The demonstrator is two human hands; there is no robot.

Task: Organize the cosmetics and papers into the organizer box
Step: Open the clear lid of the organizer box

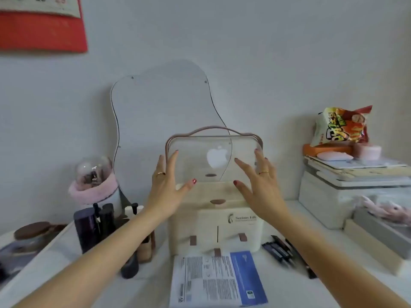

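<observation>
A cream organizer box [224, 227] with small drawers stands mid-table, and its clear lid [200, 165] with a pink rim and handle is raised upright. My left hand [165, 192] has straight fingers at the lid's left edge. My right hand [259, 185] has spread fingers at its right edge. Printed papers [216, 280] lie flat in front of the box. Dark cosmetic bottles [95, 225] stand at its left, with a beige bottle [145, 247] and a small dark jar [130, 266]. Several dark makeup pens [281, 251] lie at its right.
A wavy mirror [160, 103] leans on the wall behind the box. A brush holder [95, 183] with a clear dome stands at the left. At the right, stacked books and boxes [347, 181] carry a snack bag [342, 125]. A brown-lidded jar [32, 232] sits far left.
</observation>
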